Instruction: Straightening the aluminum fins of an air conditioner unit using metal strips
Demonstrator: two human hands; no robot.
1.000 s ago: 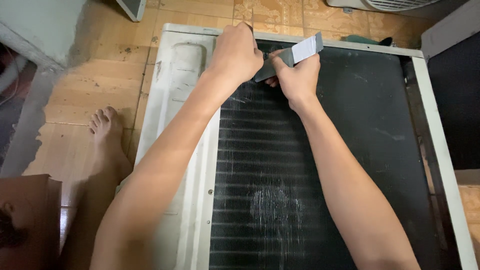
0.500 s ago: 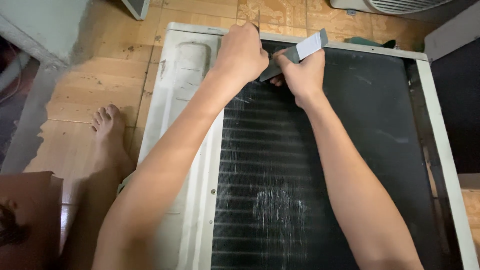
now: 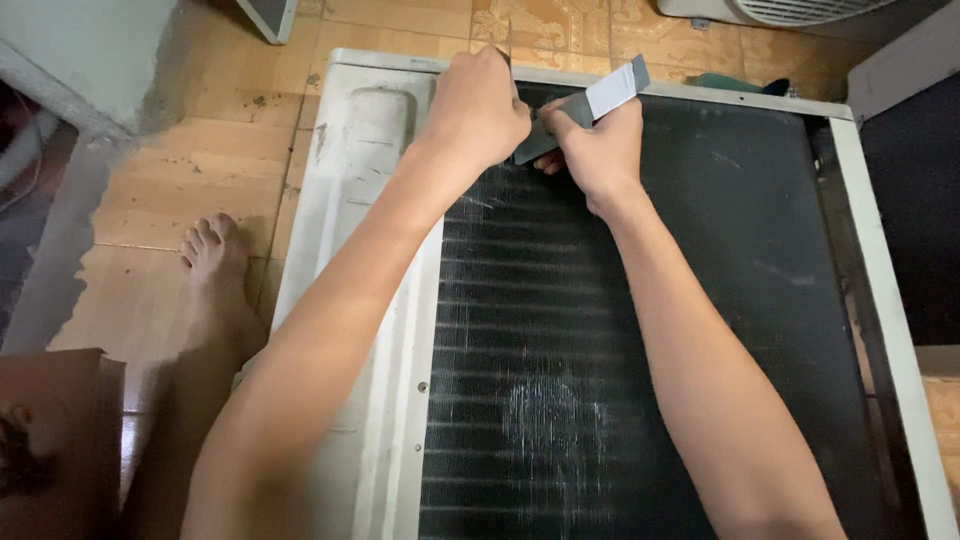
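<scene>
The right hand [image 3: 598, 150] has its grip clenched around a flat grey comb-like tool [image 3: 590, 108], whose pale upper end sticks out above the knuckles while its darker lower end slants down to the left, onto the black finned coil [image 3: 620, 330]. Just left of it, the left hand [image 3: 478, 108] is closed into a fist, touching the right hand's fingers at the tool's lower end; whether it grasps the tool itself or something thin of its own cannot be told, as the fingers are turned away.

Below both grips the coil stretches toward the camera, with a scuffed whitish patch [image 3: 550, 420] well below the hands. To the left of the left grip runs the white metal casing [image 3: 375, 140] of the unit, which lies flat on a tiled floor [image 3: 190, 170]. Farther left and lower, a bare foot [image 3: 215, 265] rests on the tiles. Above the right grip, beyond the frame's far edge, lies a small green object [image 3: 735, 83].
</scene>
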